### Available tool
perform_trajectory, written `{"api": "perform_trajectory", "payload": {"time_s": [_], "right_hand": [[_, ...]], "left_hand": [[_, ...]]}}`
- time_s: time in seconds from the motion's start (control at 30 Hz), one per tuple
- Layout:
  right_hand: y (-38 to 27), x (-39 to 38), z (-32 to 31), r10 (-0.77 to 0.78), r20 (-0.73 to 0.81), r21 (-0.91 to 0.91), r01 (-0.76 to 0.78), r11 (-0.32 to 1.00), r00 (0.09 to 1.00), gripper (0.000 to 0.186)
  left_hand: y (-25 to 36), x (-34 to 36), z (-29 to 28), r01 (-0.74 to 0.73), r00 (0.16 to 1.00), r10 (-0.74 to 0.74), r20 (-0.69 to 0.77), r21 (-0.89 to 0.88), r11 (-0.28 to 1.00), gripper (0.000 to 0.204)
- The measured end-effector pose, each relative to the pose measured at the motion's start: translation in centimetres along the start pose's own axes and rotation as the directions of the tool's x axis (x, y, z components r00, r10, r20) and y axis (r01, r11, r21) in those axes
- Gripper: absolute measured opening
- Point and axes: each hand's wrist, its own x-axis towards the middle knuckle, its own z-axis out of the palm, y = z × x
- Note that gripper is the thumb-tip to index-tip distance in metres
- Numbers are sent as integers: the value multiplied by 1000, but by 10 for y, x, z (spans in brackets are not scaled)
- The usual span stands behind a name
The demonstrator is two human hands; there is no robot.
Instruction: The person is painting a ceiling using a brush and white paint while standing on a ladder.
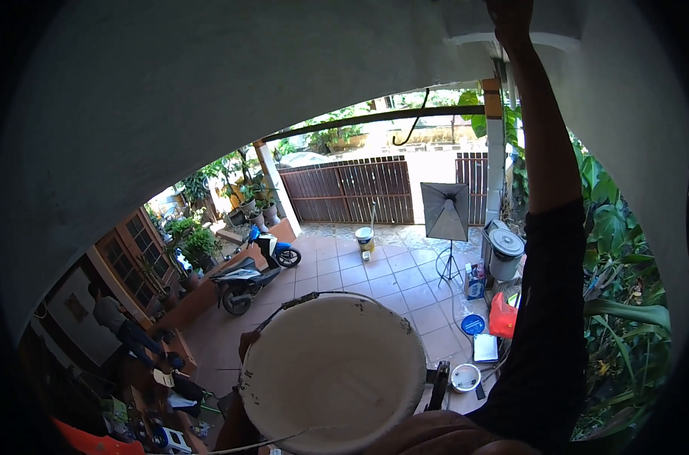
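Observation:
A round, pale bucket (333, 364) with a wire handle and a smudged, chipped rim is right below me, its whitish inside facing up. At the bucket's left side, the fingers of my left hand (247, 343) are closed round the edge, mostly hidden behind it. My right arm reaches straight up in a dark sleeve. At the top edge of the picture my right hand (510, 19) looks closed, close to the grey ceiling (284, 68); whatever it grips is cut off. Beside that hand, a paler curved band (545, 39) shows on the surface.
Far below lies a tiled floor (337, 265) with a parked scooter (246, 273), a paint pail (366, 239), a softbox light (445, 212), a lidded bin (505, 250) and a small white tub (464, 377). Another person (117, 318) stands lower left. Leafy plants (625, 318) line the right.

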Motion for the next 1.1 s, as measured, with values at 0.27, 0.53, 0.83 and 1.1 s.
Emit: {"api": "perform_trajectory", "payload": {"time_s": [0.27, 0.53, 0.83, 1.1], "right_hand": [[125, -14, -29, -304, 97, -962, 168, 216, 948, 39], [134, -16, -35, -146, 6, -983, 33, 182, 989, 49], [145, 30, 11, -274, 130, -975, 173, 139, 953, 54], [124, 66, -20, -157, 369, -929, 368, -35, 916, 37]], "left_hand": [[29, 12, 27, 6, 1000, -4, 15, -161, 987, 32], [65, 4, 34, 141, 986, -103, 128, -328, 934, 26], [94, 13, 55, 293, 942, -172, 288, -458, 839, 19], [109, -1, 58, 446, 865, -186, 466, -545, 710, 13]]}}
